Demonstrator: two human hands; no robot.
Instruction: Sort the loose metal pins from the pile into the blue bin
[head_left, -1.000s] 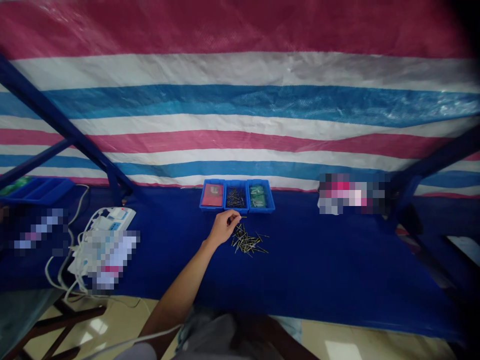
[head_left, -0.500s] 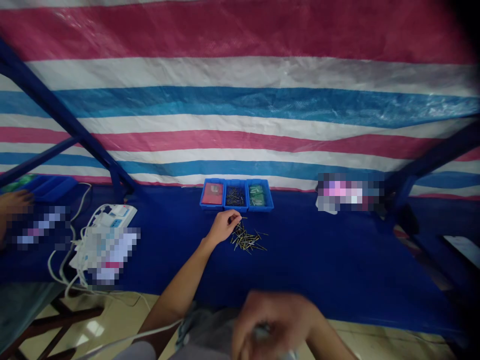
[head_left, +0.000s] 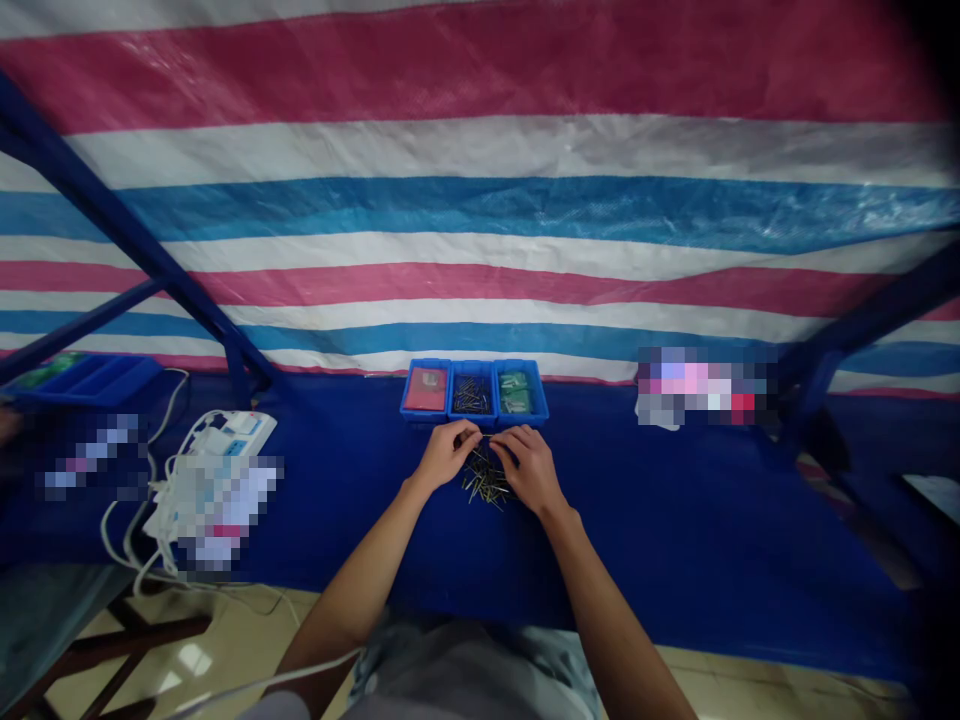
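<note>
My left hand is closed in a pinch on a thin brass-coloured metal rod. The rod lies level between the two hands, just in front of the blue bins. At its other end, my right hand has its thumb and fingertips brought together. Whether they grip the rod or only touch it is too small to be sure. Below the fingers lies a loose pile of similar thin rods, dark and gold, partly covered by the right hand. Their exact kind is not clear.
Three joined blue bins stand behind my hands: red packets, dark thin pieces and green packets. A white power strip with cables lies left. Farther left are a blue tray and part of another person's hand.
My right hand has come up from near my lap to the rod's right end. The left hand has stayed in place, still pinching the rod.
</note>
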